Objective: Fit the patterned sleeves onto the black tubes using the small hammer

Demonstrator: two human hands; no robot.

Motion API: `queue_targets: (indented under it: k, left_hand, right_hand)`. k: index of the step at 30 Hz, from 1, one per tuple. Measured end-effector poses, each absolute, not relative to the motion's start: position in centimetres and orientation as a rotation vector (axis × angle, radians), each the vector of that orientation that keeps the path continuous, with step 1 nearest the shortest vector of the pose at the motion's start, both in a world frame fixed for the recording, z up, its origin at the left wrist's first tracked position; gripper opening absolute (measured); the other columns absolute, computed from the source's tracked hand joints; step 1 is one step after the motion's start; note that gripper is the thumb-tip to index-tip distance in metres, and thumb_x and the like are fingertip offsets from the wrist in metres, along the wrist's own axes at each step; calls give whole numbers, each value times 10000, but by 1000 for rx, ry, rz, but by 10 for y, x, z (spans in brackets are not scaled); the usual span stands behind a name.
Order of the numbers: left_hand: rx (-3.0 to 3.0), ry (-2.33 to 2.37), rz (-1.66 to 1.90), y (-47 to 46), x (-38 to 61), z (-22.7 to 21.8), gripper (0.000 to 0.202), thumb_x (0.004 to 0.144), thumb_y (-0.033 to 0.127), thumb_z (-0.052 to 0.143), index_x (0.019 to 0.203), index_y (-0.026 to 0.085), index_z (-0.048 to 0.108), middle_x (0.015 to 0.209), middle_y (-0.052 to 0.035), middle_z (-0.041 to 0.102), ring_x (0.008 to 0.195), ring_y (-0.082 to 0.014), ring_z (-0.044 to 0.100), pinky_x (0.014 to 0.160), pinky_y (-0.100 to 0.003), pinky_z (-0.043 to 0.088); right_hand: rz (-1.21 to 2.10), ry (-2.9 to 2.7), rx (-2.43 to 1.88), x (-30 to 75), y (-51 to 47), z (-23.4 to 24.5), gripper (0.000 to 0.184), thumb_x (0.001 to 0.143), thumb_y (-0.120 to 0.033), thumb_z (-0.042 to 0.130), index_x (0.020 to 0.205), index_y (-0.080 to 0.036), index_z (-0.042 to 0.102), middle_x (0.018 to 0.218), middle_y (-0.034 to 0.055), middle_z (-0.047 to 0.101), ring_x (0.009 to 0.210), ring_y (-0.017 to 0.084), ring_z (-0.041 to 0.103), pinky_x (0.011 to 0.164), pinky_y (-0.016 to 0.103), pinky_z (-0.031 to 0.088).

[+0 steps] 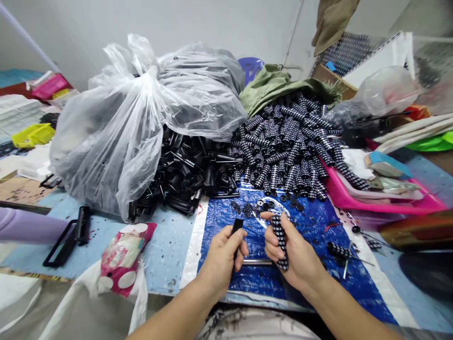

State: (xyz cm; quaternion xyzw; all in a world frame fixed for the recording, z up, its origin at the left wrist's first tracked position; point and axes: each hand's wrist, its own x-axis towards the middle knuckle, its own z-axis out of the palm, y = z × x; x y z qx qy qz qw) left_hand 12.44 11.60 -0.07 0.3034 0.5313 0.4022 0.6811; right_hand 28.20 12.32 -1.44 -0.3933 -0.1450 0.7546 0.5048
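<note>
My left hand [222, 255] is closed around a short black plastic tube [237, 226], held upright over the blue tarp [255, 278]. My right hand [290, 252] grips a black-and-white patterned grip sleeve [279, 238], also upright, a little to the right of the tube. A thin metal rod [256, 261] lies on the tarp between the two hands. Behind them is a pile of black tubes [187, 174] and a larger pile of patterned sleeves [286, 141]. Small black washers [269, 204] lie scattered just beyond my fingers.
A big clear plastic bag [141, 118] of black parts fills the left middle. A pink tray [371, 198] sits at right, a green sack [272, 85] behind the sleeves. A black bracket [67, 238] and a pink patterned bag [123, 257] lie at left. Another person's purple sleeve [24, 225] enters from the left edge.
</note>
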Motion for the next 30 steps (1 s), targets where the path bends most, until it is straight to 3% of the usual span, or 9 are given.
queue_targets:
  k: [6, 8, 12, 15, 18, 21, 24, 28, 30]
  left_hand:
    - [1050, 1261, 962, 118, 137, 6, 379, 908, 486, 595, 733, 152, 556, 656, 6, 550, 481, -59, 391, 484, -216, 318]
    - [1101, 1253, 1012, 118, 143, 9, 326, 883, 444, 648, 751, 152, 587, 693, 2, 550, 582, -87, 444, 573, -224, 377]
    - [1087, 1177, 1000, 123, 157, 10, 258, 762, 350, 776, 861, 149, 649, 773, -1, 572, 681, -114, 469, 638, -236, 393]
    - [1078, 1156, 969, 127, 157, 13, 229, 776, 339, 742, 809, 135, 641, 696, 14, 494, 636, -102, 398, 583, -234, 335]
    - [1035, 1183, 942, 126, 146, 19, 259, 778, 362, 741, 767, 131, 625, 668, 21, 449, 624, -96, 360, 569, -234, 307]
    - [1008, 1164, 889, 122, 134, 22, 293, 772, 391, 761, 769, 136, 615, 666, 24, 435, 620, -93, 354, 564, -231, 306]
    - [1005, 1167, 876, 118, 131, 18, 401, 807, 516, 714, 743, 146, 574, 648, 25, 422, 587, -92, 352, 538, -234, 294]
    - [921, 1241, 948, 115, 137, 11, 553, 923, 689, 424, 812, 162, 550, 649, 17, 452, 535, -98, 349, 503, -247, 288]
    - [968, 1269, 1001, 114, 139, 11, 538, 928, 670, 447, 771, 162, 533, 688, 6, 459, 615, -114, 386, 575, -246, 345]
  right_hand:
    - [1749, -406, -906, 280, 123, -12, 490, 903, -647, 565, 1186, -248, 601, 566, -81, 416, 390, 33, 281, 415, 167, 273]
    - [1668, -400, -931, 276, 125, -11, 451, 902, -627, 579, 1136, -245, 626, 614, -61, 481, 430, 49, 374, 436, 173, 347]
    - [1513, -479, -1022, 267, 130, -15, 415, 915, -590, 558, 1073, -219, 659, 1049, 51, 675, 893, 179, 662, 743, 275, 568]
    - [1409, -829, -1030, 271, 130, -23, 495, 958, -603, 476, 1249, -224, 605, 1328, 109, 602, 1224, 257, 591, 980, 372, 532]
    - [1052, -1406, -997, 288, 127, -28, 902, 817, -663, 662, 1539, -251, 313, 1590, 138, 312, 1475, 324, 297, 1117, 457, 430]
    - [654, -1894, -923, 305, 124, -30, 1102, 739, -511, 814, 1594, -252, 167, 1634, 148, 182, 1506, 350, 198, 1160, 522, 365]
    - [473, -2002, -862, 309, 122, -30, 970, 787, -350, 806, 1569, -207, 251, 1544, 169, 368, 1427, 313, 388, 1156, 496, 392]
    - [372, -1976, -873, 302, 118, -26, 983, 763, -358, 823, 1556, -152, 280, 1476, 193, 450, 1377, 327, 455, 1127, 478, 447]
    - [328, -2001, -857, 298, 115, -24, 963, 783, -348, 807, 1562, -155, 275, 1466, 195, 464, 1356, 325, 480, 1105, 473, 476]
